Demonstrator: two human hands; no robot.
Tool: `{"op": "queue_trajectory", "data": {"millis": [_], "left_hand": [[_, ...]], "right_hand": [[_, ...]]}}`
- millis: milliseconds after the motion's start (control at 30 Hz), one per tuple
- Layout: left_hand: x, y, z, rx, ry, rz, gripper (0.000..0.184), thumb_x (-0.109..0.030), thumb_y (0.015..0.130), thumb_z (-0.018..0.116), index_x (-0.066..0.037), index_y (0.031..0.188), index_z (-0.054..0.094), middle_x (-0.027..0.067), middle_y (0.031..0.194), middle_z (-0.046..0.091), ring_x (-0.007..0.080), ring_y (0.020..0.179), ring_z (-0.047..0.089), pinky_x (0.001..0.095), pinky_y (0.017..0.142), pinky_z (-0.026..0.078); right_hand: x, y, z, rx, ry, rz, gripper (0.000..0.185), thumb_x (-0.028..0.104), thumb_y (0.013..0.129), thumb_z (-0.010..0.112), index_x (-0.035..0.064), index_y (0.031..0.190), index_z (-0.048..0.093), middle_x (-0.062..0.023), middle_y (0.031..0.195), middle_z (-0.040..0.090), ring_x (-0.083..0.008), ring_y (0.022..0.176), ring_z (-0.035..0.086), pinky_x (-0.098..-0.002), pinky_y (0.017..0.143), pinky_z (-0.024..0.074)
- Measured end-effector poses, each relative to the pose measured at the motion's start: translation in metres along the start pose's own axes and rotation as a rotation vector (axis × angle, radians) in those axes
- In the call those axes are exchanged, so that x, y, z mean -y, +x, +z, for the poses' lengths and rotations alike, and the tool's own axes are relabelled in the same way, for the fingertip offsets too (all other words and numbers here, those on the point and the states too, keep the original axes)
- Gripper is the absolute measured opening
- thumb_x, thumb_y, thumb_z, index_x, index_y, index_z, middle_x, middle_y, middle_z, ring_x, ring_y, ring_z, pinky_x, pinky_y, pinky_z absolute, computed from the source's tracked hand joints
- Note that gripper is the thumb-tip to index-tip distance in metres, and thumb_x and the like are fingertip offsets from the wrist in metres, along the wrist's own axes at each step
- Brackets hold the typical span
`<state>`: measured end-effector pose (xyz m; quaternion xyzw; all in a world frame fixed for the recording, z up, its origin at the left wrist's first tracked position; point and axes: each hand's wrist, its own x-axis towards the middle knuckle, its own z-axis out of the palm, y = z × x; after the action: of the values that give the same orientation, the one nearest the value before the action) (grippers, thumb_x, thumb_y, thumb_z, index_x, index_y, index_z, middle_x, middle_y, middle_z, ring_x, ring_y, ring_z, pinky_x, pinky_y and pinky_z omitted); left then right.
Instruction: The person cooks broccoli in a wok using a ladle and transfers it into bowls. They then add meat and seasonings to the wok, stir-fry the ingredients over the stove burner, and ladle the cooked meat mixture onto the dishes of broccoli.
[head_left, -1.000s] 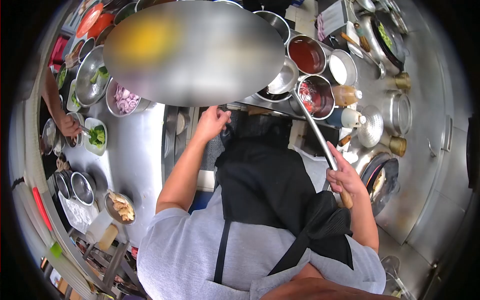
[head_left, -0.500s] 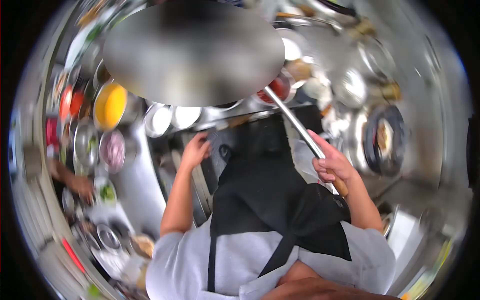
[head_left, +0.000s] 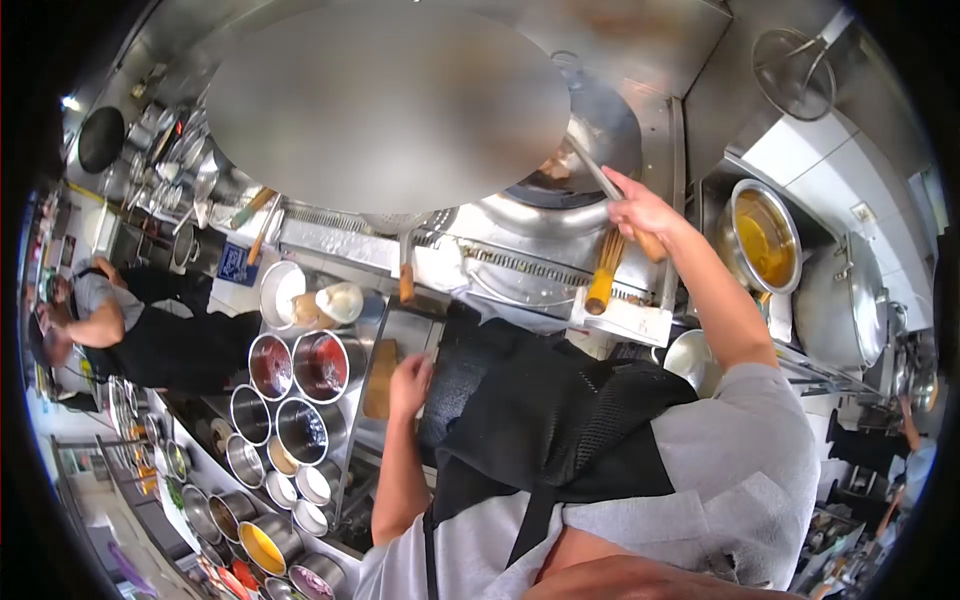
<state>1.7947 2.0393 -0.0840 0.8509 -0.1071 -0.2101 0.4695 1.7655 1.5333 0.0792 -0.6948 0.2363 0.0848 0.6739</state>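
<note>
the right hand (head_left: pixel 640 215) is grasping a long-handled utensil (head_left: pixel 597 174) by its wooden grip, with the fingers wrapping around it. the metal shaft is slanting into the wok (head_left: pixel 612 112), which is sitting near the right end of the range (head_left: pixel 335 240). the utensil's working end is disappearing behind the blurred patch, so its contact with the food (head_left: pixel 558 166) cannot be told. the left hand (head_left: pixel 408 385) is hanging beside the apron (head_left: pixel 540 400), its fingers curling loosely; nothing is showing in it, but the palm is facing out of sight. a bamboo brush (head_left: pixel 603 275) is resting near the range's front right corner, and a perforated strainer (head_left: pixel 406 280) is projecting its wooden handle over the front edge. along the edge of the worktop (head_left: pixel 352 425) nearest the left hand, metal pots (head_left: pixel 322 367) are standing, two of them containing something red. regarding progress: the food is already lying in the wok, so loading is apparently standing complete, at least in part; removal is remaining undone for the visible portion. the degree of cooking is staying unreadable from this view.
</note>
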Motion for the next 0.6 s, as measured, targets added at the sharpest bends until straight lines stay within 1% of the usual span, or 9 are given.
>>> {"op": "queue_trajectory", "data": {"millis": [67, 100, 133, 167, 233, 333, 367, 467, 600], "left_hand": [[-0.083, 0.064, 0.036, -0.051, 0.097, 0.418, 0.021, -0.016, 0.091, 0.060, -0.002, 0.104, 0.069, 0.0171, 0.091, 0.068, 0.0291, 0.079, 0.067, 0.0367, 0.073, 0.052], [-0.116, 0.093, 0.055, 0.052, 0.111, 0.309, 0.021, -0.015, 0.091, 0.060, -0.003, 0.106, 0.069, 0.0173, 0.103, 0.067, 0.0343, 0.092, 0.066, 0.0378, 0.082, 0.052], [-0.172, 0.108, 0.072, 0.019, 0.146, 0.505, 0.021, -0.015, 0.090, 0.061, -0.003, 0.106, 0.069, 0.0153, 0.103, 0.067, 0.0331, 0.092, 0.066, 0.0376, 0.081, 0.052], [-0.201, 0.131, 0.094, 0.076, 0.088, 0.544, 0.022, -0.016, 0.090, 0.061, -0.005, 0.107, 0.069, 0.0151, 0.107, 0.066, 0.0338, 0.094, 0.065, 0.0383, 0.082, 0.052], [-0.244, 0.171, 0.136, 0.003, 0.155, 0.733, 0.022, -0.019, 0.092, 0.060, -0.008, 0.108, 0.069, 0.0147, 0.108, 0.065, 0.0353, 0.096, 0.064, 0.0414, 0.084, 0.052], [-0.255, 0.223, 0.177, -0.024, 0.227, 0.629, 0.020, -0.019, 0.094, 0.056, -0.005, 0.101, 0.069, 0.0176, 0.102, 0.065, 0.0389, 0.098, 0.061, 0.0432, 0.085, 0.049], [-0.243, 0.241, 0.186, 0.033, 0.376, 0.570, 0.020, -0.022, 0.094, 0.056, -0.007, 0.100, 0.068, 0.0170, 0.102, 0.064, 0.0388, 0.098, 0.061, 0.0453, 0.085, 0.049], [-0.240, 0.238, 0.188, 0.122, 0.515, 0.508, 0.020, -0.026, 0.095, 0.055, -0.009, 0.096, 0.066, 0.0167, 0.100, 0.063, 0.0392, 0.097, 0.061, 0.0484, 0.084, 0.049], [-0.243, 0.237, 0.179, 0.143, 0.452, 0.557, 0.021, -0.028, 0.095, 0.054, -0.010, 0.095, 0.065, 0.0170, 0.098, 0.063, 0.0404, 0.097, 0.061, 0.0510, 0.081, 0.049]], "right_hand": [[-0.033, 0.036, -0.031, -0.173, -0.270, -0.026, 0.080, -0.002, 0.087, 0.046, 0.0142, 0.157, 0.012, -0.0158, 0.106, 0.060, -0.0124, 0.051, 0.048, -0.0289, 0.048, 0.0437], [-0.038, 0.041, -0.038, -0.266, -0.438, -0.033, 0.081, -0.003, 0.085, 0.045, 0.0121, 0.157, 0.010, -0.0210, 0.123, 0.059, -0.0137, 0.052, 0.050, -0.0309, 0.050, 0.0455], [-0.038, 0.038, -0.043, -0.259, -0.436, -0.014, 0.084, -0.004, 0.082, 0.044, 0.0114, 0.157, 0.009, -0.0245, 0.147, 0.040, -0.0150, 0.056, 0.053, -0.0328, 0.052, 0.0470], [-0.041, 0.033, -0.049, -0.231, -0.367, -0.034, 0.083, -0.003, 0.083, 0.044, 0.0112, 0.157, 0.010, -0.0212, 0.122, 0.060, -0.0142, 0.053, 0.052, -0.0316, 0.050, 0.0457], [-0.033, 0.007, -0.062, -0.003, -0.156, 0.095, 0.079, -0.001, 0.087, 0.047, 0.0142, 0.157, 0.013, -0.0105, 0.087, 0.062, -0.0128, 0.050, 0.049, -0.0285, 0.047, 0.0438], [-0.021, 0.000, -0.094, 0.099, 0.188, 0.224, 0.077, 0.003, 0.090, 0.050, 0.0191, 0.157, 0.015, -0.0016, 0.068, 0.049, -0.0114, 0.048, 0.046, -0.0256, 0.046, 0.0417], [-0.034, 0.011, -0.100, 0.090, 0.173, 0.200, 0.075, 0.005, 0.092, 0.051, 0.0225, 0.156, 0.016, -0.0034, 0.071, 0.052, -0.0106, 0.049, 0.046, -0.0244, 0.046, 0.0416], [-0.047, 0.017, -0.054, -0.189, -0.576, 0.057, 0.079, 0.002, 0.091, 0.049, 0.0225, 0.157, 0.011, -0.0039, 0.071, 0.052, -0.0117, 0.054, 0.049, -0.0281, 0.046, 0.0437], [-0.028, -0.005, -0.067, 0.109, -0.032, 0.145, 0.079, 0.003, 0.091, 0.052, 0.0205, 0.157, 0.012, -0.0064, 0.074, 0.053, -0.0125, 0.051, 0.049, -0.0289, 0.045, 0.0429]]}}
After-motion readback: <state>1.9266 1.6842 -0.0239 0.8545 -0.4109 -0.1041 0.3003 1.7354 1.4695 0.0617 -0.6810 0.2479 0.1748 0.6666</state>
